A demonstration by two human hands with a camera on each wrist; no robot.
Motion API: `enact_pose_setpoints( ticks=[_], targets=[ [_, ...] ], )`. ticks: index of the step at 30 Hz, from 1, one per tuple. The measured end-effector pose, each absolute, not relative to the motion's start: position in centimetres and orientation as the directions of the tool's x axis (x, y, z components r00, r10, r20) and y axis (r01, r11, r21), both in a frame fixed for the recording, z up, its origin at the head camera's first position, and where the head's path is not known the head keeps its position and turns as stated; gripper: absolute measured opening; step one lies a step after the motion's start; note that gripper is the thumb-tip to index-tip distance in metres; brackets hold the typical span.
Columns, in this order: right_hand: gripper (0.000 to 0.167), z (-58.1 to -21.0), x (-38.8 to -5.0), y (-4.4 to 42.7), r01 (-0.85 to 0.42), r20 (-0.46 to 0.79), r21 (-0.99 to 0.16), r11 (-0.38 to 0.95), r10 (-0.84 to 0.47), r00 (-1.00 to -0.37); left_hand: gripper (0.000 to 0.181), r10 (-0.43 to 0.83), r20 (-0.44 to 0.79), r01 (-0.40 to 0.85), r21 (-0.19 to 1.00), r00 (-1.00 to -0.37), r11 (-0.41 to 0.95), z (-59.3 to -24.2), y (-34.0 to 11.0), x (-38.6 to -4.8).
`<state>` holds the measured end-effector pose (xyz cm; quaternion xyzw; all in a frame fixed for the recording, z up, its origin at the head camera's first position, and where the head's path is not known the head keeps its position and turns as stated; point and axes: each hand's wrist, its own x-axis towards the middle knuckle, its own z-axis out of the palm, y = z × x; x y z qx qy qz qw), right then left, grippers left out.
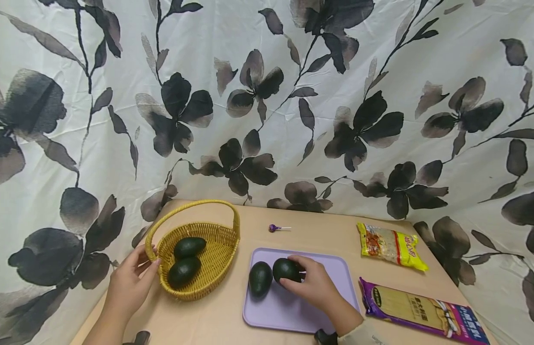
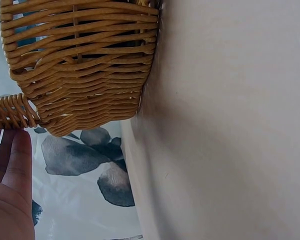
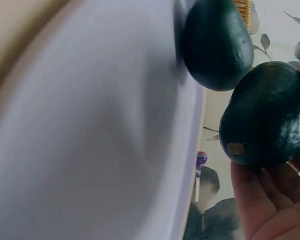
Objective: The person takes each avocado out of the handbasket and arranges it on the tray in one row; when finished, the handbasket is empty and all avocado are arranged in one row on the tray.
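My left hand (image 1: 130,280) holds the yellow wicker basket (image 1: 221,261) at the left foot of its handle (image 1: 193,203); in the left wrist view its fingers (image 2: 19,160) touch the handle from below. Two dark green avocados (image 1: 189,247) lie inside the basket. Over the lilac tray (image 1: 292,321), my right hand (image 1: 312,282) grips another avocado (image 1: 286,270) between thumb and fingers. The right wrist view shows this avocado (image 3: 267,115) raised off the tray, its stem scar visible. Just left of it, one more avocado (image 1: 260,279) rests on the tray.
A purple-wrapped lollipop (image 1: 273,228) lies behind the tray. To the right are a yellow-ended food packet (image 1: 391,245) and, nearer me, a long purple noodle packet (image 1: 422,309). A floral curtain (image 1: 267,120) hangs along the back edge of the table (image 1: 198,321).
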<state>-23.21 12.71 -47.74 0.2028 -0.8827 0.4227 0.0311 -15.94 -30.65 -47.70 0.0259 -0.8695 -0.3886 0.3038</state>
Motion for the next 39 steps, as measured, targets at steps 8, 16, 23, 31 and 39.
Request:
enact_pose_setpoints(
  ticks=[8,16,23,31,39],
  targets=[
    [0.055,-49.0,-23.4,12.5,-0.37,0.216,-0.704,0.607,-0.313,-0.925,0.043,-0.29,0.503,0.178,0.692,-0.814,0.7,-47.7,-30.6,-15.8],
    [0.052,-49.7,-23.8,12.2,-0.293,0.172,-0.677,0.675,-0.242,-0.955,0.041,-0.277,0.515,0.2,0.69,-0.812,0.696,-47.7,-30.6,-16.0],
    [0.055,-50.4,-23.9,12.0,-0.266,0.173,-0.64,0.721,-0.201,-0.964,0.04,-0.277,0.515,0.208,0.697,-0.811,0.686,-47.7,-30.5,-16.0],
    [0.058,-50.0,-23.3,12.4,-0.252,0.138,-0.694,0.674,-0.219,-0.966,0.04,-0.283,0.513,0.207,0.703,-0.81,0.68,-47.8,-30.6,-16.0],
    [0.05,-49.2,-22.7,12.6,-0.275,0.187,-0.711,0.647,-0.203,-0.961,0.043,-0.292,0.486,0.184,0.715,-0.824,0.674,-47.6,-30.6,-15.9]
  ],
)
